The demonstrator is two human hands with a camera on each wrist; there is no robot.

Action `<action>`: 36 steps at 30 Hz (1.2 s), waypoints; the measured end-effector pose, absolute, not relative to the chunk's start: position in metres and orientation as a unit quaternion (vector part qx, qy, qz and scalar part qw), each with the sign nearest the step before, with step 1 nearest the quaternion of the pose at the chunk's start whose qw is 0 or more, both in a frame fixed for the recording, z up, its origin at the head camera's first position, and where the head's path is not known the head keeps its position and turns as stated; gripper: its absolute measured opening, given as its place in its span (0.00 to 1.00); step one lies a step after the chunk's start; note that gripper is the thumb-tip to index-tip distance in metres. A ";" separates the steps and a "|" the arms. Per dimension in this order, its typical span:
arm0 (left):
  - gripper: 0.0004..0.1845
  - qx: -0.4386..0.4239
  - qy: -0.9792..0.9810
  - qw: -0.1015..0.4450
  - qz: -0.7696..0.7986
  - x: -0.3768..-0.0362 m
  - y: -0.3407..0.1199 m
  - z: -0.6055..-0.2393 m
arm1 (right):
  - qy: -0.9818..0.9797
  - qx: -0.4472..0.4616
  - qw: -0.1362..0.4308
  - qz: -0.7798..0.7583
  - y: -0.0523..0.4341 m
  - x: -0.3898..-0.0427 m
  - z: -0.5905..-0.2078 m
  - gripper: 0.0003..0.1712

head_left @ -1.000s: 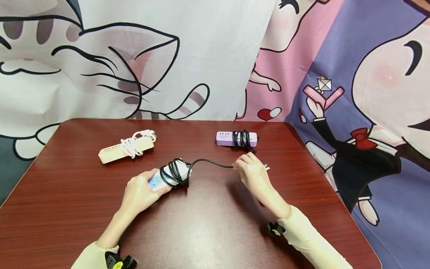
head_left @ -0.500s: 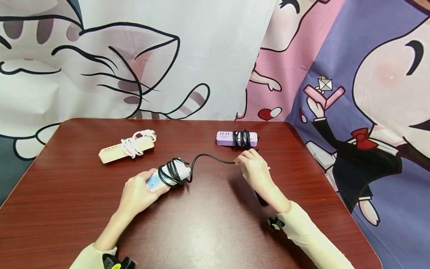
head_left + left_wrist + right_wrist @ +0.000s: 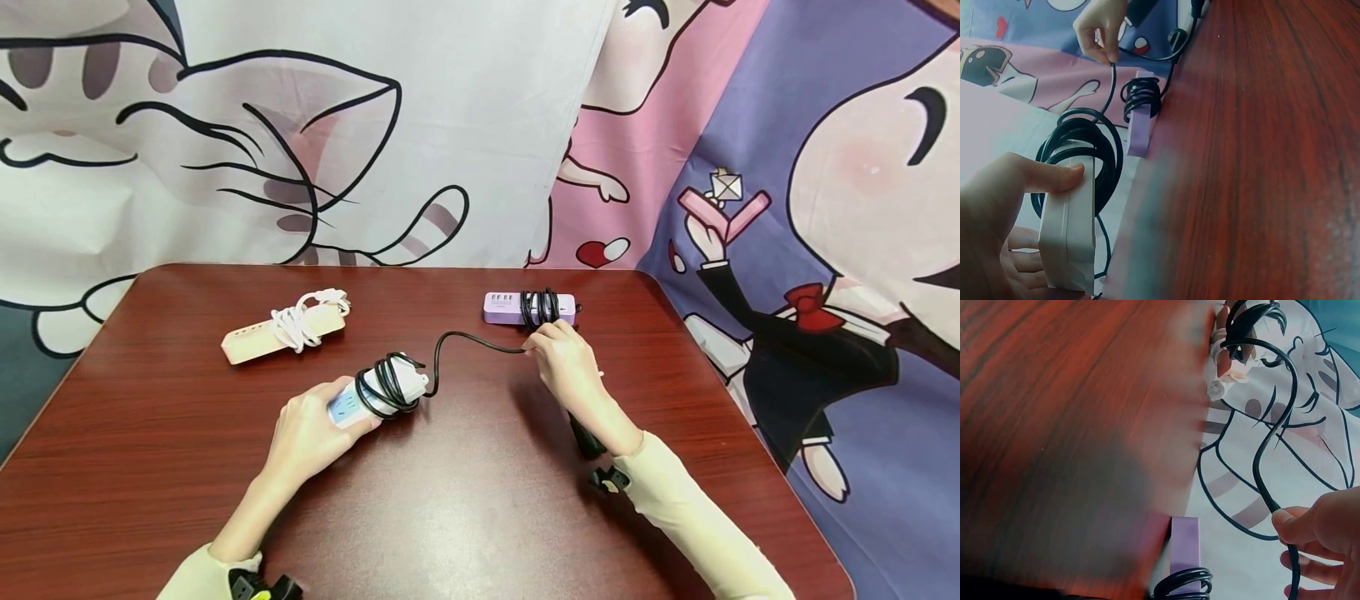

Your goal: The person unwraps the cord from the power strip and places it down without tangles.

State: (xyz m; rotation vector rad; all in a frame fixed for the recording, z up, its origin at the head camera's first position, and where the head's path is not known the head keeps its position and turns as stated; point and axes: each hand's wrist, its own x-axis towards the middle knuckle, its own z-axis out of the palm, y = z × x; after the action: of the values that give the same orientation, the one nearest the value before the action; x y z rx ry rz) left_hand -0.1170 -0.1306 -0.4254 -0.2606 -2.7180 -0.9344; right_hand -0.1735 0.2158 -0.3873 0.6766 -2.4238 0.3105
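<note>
My left hand (image 3: 311,433) grips the near end of a white and blue power strip (image 3: 347,406), held tilted over the table. Several turns of black cord (image 3: 388,385) are wound round its far end. From there a loose stretch of the cord arches to the right, where my right hand (image 3: 566,367) pinches it between thumb and fingertips. In the right wrist view the cord (image 3: 1264,478) passes through the pinch and runs on downward. A dark piece (image 3: 585,437) shows below the right wrist; its kind is unclear.
A purple power strip (image 3: 504,309) wrapped in black cord lies at the back of the brown table (image 3: 465,517), just beyond my right hand. A cream power strip (image 3: 251,342) with a bundled white cord lies back left. A cartoon-printed cloth (image 3: 465,100) hangs behind the table.
My right hand has moved slightly away, towards the purple strip. The loose cord's arch stands higher and has swung clear of the windings. The left hand has barely moved.
</note>
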 end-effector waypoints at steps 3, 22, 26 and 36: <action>0.28 -0.093 -0.933 0.131 -0.321 -0.117 -0.130 -0.425 | -0.914 0.252 0.297 0.115 0.215 -0.176 -0.388 0.07; 0.29 -0.111 -0.929 0.138 -0.326 -0.115 -0.126 -0.420 | -0.939 0.218 0.253 0.088 0.207 -0.198 -0.381 0.06; 0.29 -0.112 -0.928 0.144 -0.326 -0.115 -0.126 -0.419 | -0.945 0.209 0.240 0.081 0.205 -0.203 -0.381 0.07; 0.30 -0.115 -0.929 0.130 -0.328 -0.113 -0.124 -0.421 | -0.953 0.199 0.218 0.064 0.199 -0.216 -0.380 0.08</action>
State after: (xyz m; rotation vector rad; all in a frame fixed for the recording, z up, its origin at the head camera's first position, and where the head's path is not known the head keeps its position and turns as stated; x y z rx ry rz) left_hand -0.1135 -0.1237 -0.4206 -0.3330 -2.6988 -0.9527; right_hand -0.2155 0.1986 -0.3802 0.5500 -2.6392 0.1759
